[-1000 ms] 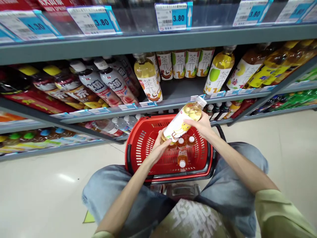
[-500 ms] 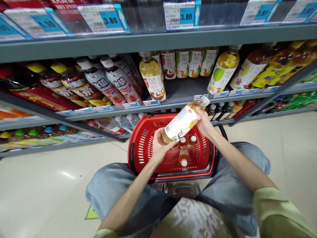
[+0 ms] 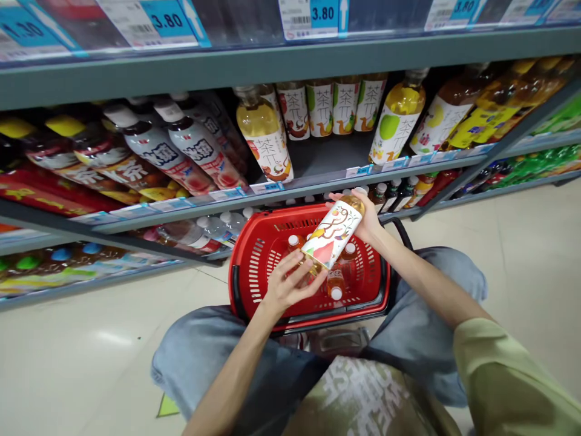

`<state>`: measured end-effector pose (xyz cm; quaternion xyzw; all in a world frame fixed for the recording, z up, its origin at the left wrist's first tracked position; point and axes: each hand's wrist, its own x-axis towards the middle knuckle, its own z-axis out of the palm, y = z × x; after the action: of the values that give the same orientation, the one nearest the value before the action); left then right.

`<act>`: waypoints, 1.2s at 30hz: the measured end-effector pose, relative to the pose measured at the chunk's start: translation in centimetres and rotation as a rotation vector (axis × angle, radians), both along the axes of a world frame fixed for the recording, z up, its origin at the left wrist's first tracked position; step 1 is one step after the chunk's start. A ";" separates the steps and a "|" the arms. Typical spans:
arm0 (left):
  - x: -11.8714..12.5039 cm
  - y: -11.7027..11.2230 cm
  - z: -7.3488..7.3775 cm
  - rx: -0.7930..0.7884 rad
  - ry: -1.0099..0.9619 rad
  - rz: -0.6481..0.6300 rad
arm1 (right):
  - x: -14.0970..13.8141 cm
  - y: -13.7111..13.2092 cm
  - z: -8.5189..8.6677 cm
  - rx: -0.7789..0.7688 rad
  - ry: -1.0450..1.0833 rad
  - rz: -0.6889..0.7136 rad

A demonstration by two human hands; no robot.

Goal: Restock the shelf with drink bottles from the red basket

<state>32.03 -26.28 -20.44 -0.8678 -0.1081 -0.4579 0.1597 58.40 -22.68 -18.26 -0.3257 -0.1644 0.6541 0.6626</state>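
A tea drink bottle (image 3: 334, 233) with pale yellow liquid is held tilted above the red shopping basket (image 3: 249, 242). Its white label shows a branch, fruit and a pink-red patch. My right hand (image 3: 367, 219) is closed around the upper end, hiding the cap. At the lower end, the fingers and thumb of my left hand (image 3: 288, 284) grip the base. Below, several small bottles with white caps (image 3: 336, 283) and amber-red drink lie or stand inside the basket, partly covered by the held bottle.
Ahead runs a grey shelf (image 3: 327, 158) with tea bottles, a yellow-green one (image 3: 397, 124) and a pale yellow one (image 3: 265, 139) at its front. Peach drink bottles (image 3: 200, 151) stand left. The upper shelf edge (image 3: 272, 63) overhangs them. My knees (image 3: 195, 345) flank the basket.
The bottle has been turned about its length, from a text panel to the illustrated side, and its cap is now hidden. My left fingers have shifted on the base. The view has moved slightly.
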 end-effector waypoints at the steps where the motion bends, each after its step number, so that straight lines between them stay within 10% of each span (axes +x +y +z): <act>1: 0.1 -0.1 0.2 0.044 0.035 -0.009 | 0.0 0.0 -0.1 -0.002 0.000 0.007; 12: 0.2 -0.1 -0.3 0.027 0.011 -0.006 | 0.1 -0.1 0.0 -0.009 0.020 0.020; 22: 0.0 -0.2 -2.5 -0.448 -0.204 0.046 | 0.1 -0.1 -0.4 -0.021 0.005 -0.015; 27: 2.2 -0.9 -2.6 -1.141 -0.517 0.112 | 0.3 0.0 -0.2 0.016 -0.023 -0.074; 32: 3.3 -1.1 -3.6 -1.963 -0.676 -0.129 | 0.5 0.4 -0.1 0.001 -0.095 -0.131; 36: 3.5 -1.2 -4.2 -2.169 -0.644 -0.234 | 0.7 0.2 0.2 -0.013 -0.188 -0.190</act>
<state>35.58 -27.53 -24.67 -0.3952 -0.4018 -0.3367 -0.7543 59.07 -22.48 -18.02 -0.4039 -0.1897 0.5560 0.7012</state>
